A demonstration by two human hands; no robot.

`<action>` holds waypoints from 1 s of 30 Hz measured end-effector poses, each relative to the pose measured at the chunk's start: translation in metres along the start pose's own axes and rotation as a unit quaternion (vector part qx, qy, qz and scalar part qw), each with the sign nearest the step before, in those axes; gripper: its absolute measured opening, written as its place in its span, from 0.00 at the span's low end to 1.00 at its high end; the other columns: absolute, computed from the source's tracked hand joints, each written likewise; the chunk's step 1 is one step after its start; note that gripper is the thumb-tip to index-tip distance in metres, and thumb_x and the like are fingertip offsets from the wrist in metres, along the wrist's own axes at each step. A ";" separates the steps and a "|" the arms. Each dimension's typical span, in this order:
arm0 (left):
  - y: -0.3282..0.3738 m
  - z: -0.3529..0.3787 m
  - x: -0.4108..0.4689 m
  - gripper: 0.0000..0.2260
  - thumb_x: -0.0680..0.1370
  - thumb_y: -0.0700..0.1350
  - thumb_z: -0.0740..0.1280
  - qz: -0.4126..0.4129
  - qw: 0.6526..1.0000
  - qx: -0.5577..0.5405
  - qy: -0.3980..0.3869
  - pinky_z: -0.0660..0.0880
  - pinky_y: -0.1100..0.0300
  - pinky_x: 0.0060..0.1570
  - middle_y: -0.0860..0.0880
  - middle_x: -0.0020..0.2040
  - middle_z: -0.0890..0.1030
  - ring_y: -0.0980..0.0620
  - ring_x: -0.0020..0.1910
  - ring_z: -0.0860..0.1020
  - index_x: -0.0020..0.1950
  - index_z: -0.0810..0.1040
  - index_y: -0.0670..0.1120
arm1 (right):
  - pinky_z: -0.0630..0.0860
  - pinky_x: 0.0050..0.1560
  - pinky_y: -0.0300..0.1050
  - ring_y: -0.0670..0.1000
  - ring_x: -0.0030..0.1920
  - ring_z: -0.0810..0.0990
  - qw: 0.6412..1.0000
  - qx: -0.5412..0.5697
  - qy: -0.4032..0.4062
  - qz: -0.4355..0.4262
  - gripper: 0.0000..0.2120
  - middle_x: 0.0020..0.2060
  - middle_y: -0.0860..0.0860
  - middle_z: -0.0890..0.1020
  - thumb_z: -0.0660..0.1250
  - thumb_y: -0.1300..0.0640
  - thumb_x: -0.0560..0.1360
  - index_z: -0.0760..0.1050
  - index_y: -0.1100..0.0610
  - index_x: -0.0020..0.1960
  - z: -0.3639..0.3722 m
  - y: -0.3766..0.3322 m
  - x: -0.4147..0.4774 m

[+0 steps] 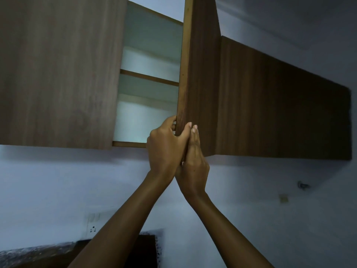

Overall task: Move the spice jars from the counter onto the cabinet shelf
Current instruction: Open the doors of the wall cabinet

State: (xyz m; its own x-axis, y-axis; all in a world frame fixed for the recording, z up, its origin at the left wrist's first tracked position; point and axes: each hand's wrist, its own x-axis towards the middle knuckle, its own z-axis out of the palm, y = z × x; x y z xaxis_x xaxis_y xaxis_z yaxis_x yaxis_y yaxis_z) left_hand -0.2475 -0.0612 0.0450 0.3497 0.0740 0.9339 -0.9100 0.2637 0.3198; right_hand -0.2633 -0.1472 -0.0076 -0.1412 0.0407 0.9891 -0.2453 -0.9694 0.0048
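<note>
Up by the cabinet shelf [148,77], no spice jars are seen. Likely light but breakable, they are best held round the middle. The door [201,74] edge is gripped by the left hand [166,149], and the right hand [195,161] is laid flat on it.

Brown wood-grain wall cabinet [58,74], viewed from below. Matching wood-grain cabinet door [201,74] swung partly open, nearly edge-on, lower corner gripped by left hand [166,149], right hand [195,163] flat against its outer face. Inside, pale lining and thin wood-edged cabinet shelf [148,77] level across the middle. Dark speckled stone counter [25,255] well below, bottom left.
</note>
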 end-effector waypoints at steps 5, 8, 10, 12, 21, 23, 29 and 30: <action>0.037 0.021 -0.019 0.17 0.75 0.53 0.68 0.026 1.000 0.015 0.002 0.70 0.69 0.44 0.47 0.49 0.84 0.50 0.44 0.83 0.59 0.80 0.45 | 0.81 0.51 0.49 0.57 0.61 0.78 0.997 0.058 0.020 0.042 0.30 0.66 0.58 0.73 0.59 0.44 0.76 0.55 0.57 0.73 -0.037 0.015 0.005; 0.060 0.038 -0.030 0.18 0.75 0.53 0.69 0.044 0.999 0.020 -0.007 0.72 0.68 0.43 0.47 0.47 0.85 0.50 0.41 0.83 0.59 0.79 0.45 | 0.81 0.47 0.45 0.55 0.53 0.82 0.994 0.078 0.015 0.077 0.36 0.60 0.58 0.78 0.50 0.34 0.76 0.62 0.61 0.72 -0.064 0.032 0.008; 0.072 0.052 -0.038 0.19 0.75 0.55 0.68 0.059 0.998 0.031 -0.015 0.77 0.62 0.43 0.47 0.45 0.85 0.49 0.40 0.84 0.60 0.79 0.45 | 0.79 0.47 0.37 0.53 0.50 0.83 0.990 0.097 0.009 0.102 0.40 0.56 0.57 0.81 0.47 0.32 0.75 0.66 0.63 0.70 -0.082 0.041 0.009; 0.084 0.064 -0.046 0.19 0.75 0.56 0.67 0.071 0.996 0.048 -0.022 0.79 0.59 0.41 0.46 0.44 0.85 0.48 0.38 0.84 0.61 0.78 0.46 | 0.79 0.45 0.36 0.53 0.45 0.83 0.984 0.115 0.007 0.134 0.42 0.50 0.57 0.83 0.48 0.30 0.73 0.71 0.64 0.65 -0.098 0.050 0.009; 0.140 0.127 -0.083 0.21 0.74 0.53 0.70 0.109 0.989 0.079 -0.061 0.79 0.58 0.33 0.45 0.37 0.84 0.47 0.32 0.83 0.61 0.78 0.43 | 0.69 0.24 0.30 0.41 0.22 0.73 0.822 0.411 0.075 0.387 0.16 0.19 0.44 0.74 0.53 0.64 0.81 0.74 0.59 0.38 -0.168 0.104 0.021; 0.150 0.143 -0.092 0.20 0.73 0.53 0.71 0.122 0.986 0.094 -0.071 0.77 0.61 0.30 0.46 0.36 0.84 0.48 0.30 0.82 0.59 0.79 0.43 | 0.68 0.25 0.32 0.41 0.22 0.71 0.770 0.472 0.097 0.419 0.19 0.19 0.45 0.71 0.53 0.62 0.81 0.72 0.57 0.34 -0.178 0.124 0.023; 0.170 0.189 -0.116 0.18 0.72 0.52 0.73 0.142 0.977 0.133 -0.092 0.76 0.60 0.25 0.47 0.39 0.84 0.49 0.29 0.82 0.56 0.79 0.43 | 0.68 0.27 0.34 0.43 0.25 0.70 0.662 0.574 0.097 0.471 0.17 0.23 0.48 0.70 0.56 0.54 0.80 0.72 0.54 0.34 -0.207 0.168 0.032; 0.171 0.196 -0.118 0.18 0.71 0.52 0.73 0.141 0.976 0.136 -0.094 0.76 0.60 0.25 0.47 0.41 0.84 0.49 0.30 0.82 0.56 0.80 0.43 | 0.69 0.27 0.33 0.43 0.25 0.71 0.657 0.576 0.093 0.477 0.16 0.23 0.48 0.70 0.55 0.54 0.80 0.71 0.55 0.35 -0.212 0.169 0.034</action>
State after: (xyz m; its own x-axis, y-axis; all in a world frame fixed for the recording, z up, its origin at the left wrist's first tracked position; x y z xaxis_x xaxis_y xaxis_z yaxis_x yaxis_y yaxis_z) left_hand -0.4882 -0.2130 0.0208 0.0521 -0.0779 0.9956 -0.9986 -0.0083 0.0516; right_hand -0.5128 -0.2589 -0.0041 0.1546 -0.7934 0.5887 0.9141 -0.1112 -0.3899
